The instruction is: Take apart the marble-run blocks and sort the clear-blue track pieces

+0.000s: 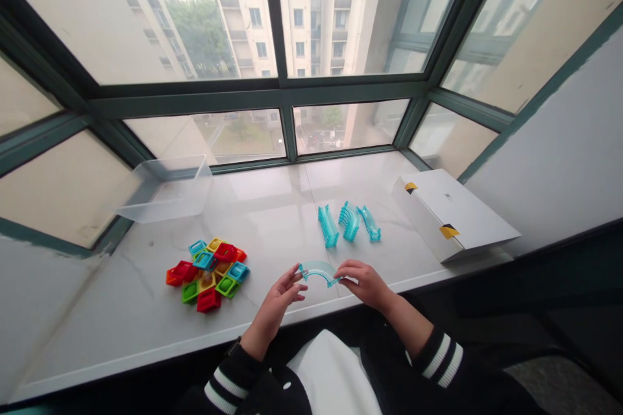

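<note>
- A curved, translucent light-blue plastic track piece (pixel 320 266) is held up just above the front of the pale, marble-patterned surface (pixel 272 207), joined to nothing.
- The right hand (pixel 363 280) pinches its right end between thumb and fingers; the left hand (pixel 283 290) is partly open, fingertips at the other end, and I cannot tell whether they grip.
- Just beyond lie three similar teal pieces: a straight ribbed channel (pixel 328 227), a curved ribbed channel (pixel 349 222) and a slimmer channel (pixel 370 224), side by side, still unconnected; I judge handling to be at an early stage.
- To the left, red, green, yellow and blue plastic blocks (pixel 208 279) form a loose heap.
- Farther back stands a clear plastic bin (pixel 163 211); a white box (pixel 457 207) sits at right.
</note>
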{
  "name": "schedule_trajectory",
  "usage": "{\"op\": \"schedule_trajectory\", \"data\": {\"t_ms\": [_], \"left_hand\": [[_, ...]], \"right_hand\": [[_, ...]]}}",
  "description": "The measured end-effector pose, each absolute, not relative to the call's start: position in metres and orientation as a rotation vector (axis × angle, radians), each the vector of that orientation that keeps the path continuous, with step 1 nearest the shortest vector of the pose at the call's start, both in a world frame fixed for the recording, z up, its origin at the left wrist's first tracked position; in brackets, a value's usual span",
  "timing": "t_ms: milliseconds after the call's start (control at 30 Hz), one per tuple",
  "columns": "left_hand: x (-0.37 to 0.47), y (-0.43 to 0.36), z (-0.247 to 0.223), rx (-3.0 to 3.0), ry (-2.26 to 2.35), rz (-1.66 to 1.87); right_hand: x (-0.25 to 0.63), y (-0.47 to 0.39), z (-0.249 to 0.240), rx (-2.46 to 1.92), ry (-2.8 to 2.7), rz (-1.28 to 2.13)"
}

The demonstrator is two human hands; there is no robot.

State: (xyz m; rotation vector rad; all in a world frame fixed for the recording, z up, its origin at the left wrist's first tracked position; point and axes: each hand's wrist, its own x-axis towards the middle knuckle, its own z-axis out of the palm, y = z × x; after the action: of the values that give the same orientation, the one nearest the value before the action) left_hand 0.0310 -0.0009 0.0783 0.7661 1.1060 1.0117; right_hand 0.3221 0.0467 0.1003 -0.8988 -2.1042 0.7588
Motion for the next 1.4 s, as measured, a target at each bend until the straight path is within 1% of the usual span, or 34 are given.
{"op": "schedule_trajectory", "data": {"t_ms": [233, 433, 600, 933, 1200, 1400], "left_hand": [[0.050, 0.019, 0.099, 0.944, 0.962, 0.978], [0.090, 0.045, 0.128, 1.220, 0.845, 0.890], [0.125, 0.073, 0.139, 1.289, 0.791, 0.919], [0.159, 0.123, 0.133, 1.186, 0.759, 0.927], [0.168, 0.129, 0.118, 1.066, 0.763, 0.945], [0.170, 0.130, 0.115, 1.043, 0.791, 0.924]], "right_hand": [[0.336, 0.055, 0.118, -0.997, -1.937, 0.598], [0.349, 0.073, 0.124, -1.124, -1.802, 0.447], [0.356, 0.090, 0.128, -1.168, -1.776, 0.351], [0.367, 0.132, 0.122, -1.282, -1.772, 0.239], [0.366, 0.145, 0.106, -1.331, -1.803, 0.222], [0.365, 0.148, 0.101, -1.352, -1.804, 0.218]]}}
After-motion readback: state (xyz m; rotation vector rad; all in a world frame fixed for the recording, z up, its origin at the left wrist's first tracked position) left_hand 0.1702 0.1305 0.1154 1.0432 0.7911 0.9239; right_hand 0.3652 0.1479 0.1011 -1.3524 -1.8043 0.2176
